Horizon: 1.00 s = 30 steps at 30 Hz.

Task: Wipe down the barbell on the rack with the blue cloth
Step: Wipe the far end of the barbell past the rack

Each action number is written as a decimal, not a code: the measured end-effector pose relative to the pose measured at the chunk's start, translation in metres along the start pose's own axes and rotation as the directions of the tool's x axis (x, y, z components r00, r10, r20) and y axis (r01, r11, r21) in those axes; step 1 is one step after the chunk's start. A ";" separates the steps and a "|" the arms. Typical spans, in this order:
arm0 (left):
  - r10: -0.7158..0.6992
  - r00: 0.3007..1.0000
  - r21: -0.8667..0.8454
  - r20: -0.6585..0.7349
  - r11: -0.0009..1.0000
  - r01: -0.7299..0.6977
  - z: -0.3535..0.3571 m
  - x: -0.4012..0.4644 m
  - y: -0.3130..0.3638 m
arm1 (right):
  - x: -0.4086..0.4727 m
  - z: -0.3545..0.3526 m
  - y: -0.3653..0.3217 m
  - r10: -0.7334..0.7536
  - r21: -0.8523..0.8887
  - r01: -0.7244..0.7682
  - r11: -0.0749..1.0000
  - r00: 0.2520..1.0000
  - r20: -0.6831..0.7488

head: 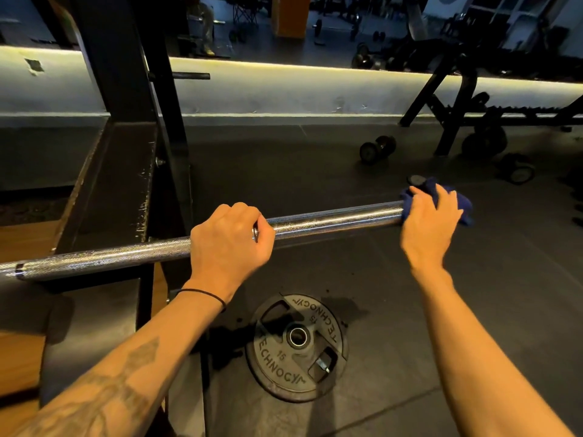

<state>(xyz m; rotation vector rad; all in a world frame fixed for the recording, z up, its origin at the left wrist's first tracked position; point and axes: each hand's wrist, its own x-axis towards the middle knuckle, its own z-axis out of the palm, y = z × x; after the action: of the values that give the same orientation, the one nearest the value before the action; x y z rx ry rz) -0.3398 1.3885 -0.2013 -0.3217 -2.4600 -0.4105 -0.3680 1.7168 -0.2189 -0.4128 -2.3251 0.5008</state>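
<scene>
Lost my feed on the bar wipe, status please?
Left hand grips the barbell. Right hand holds the blue cloth on its end. Nothing in the way.

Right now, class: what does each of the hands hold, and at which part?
The left hand grips the barbell mid-shaft, beside the rack. The right hand holds the blue cloth wrapped over the bar's right end.

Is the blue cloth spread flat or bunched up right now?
Bunched: the blue cloth is wadded around the barbell end under the right hand, folds poking out past the fingers.
</scene>
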 end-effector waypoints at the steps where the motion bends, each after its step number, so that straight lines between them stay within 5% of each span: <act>1: 0.000 1.000 -0.002 0.001 1.000 0.000 0.000 0.000 0.000 | -0.012 0.005 -0.019 0.033 0.036 -0.033 0.999 0.999 -0.022; 4: -0.002 1.000 -0.004 0.006 1.000 0.002 -0.001 0.000 0.000 | -0.059 0.012 -0.070 -0.212 0.023 0.212 0.977 0.977 0.004; 9: -0.004 1.000 -0.013 -0.004 1.000 0.004 -0.002 0.001 0.001 | -0.038 -0.006 -0.042 -0.619 0.093 0.612 0.785 0.770 0.154; 14: 0.003 1.000 0.000 -0.011 1.000 -0.003 -0.002 0.000 0.001 | 0.024 -0.011 0.025 -0.206 -0.113 0.213 0.971 0.976 0.071; 17: 0.001 1.000 -0.004 -0.022 1.000 -0.002 -0.001 0.000 0.001 | 0.009 0.000 0.006 0.017 -0.042 -0.018 0.999 1.000 -0.025; 21: -0.002 1.000 -0.009 -0.014 1.000 0.002 -0.001 0.000 0.000 | -0.052 0.013 -0.054 -0.221 0.027 0.221 0.975 0.975 -0.010; 25: 0.008 1.000 -0.011 -0.013 1.000 -0.008 -0.001 0.000 0.000 | -0.047 -0.003 -0.027 -0.549 0.066 0.545 0.836 0.825 0.137; 27: 0.007 1.000 -0.009 -0.007 1.000 -0.007 -0.001 0.001 0.000 | -0.017 -0.006 0.000 -0.469 0.002 0.472 0.881 0.875 0.121; 30: 0.009 1.000 -0.012 -0.011 1.000 -0.009 -0.002 0.000 0.000 | 0.013 -0.008 0.027 -0.101 0.003 0.101 0.995 0.994 0.047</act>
<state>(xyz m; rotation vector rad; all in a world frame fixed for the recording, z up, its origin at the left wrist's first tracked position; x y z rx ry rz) -0.3383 1.3878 -0.1995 -0.3350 -2.4450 -0.4224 -0.3679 1.7476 -0.2184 -0.2840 -2.3780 0.4664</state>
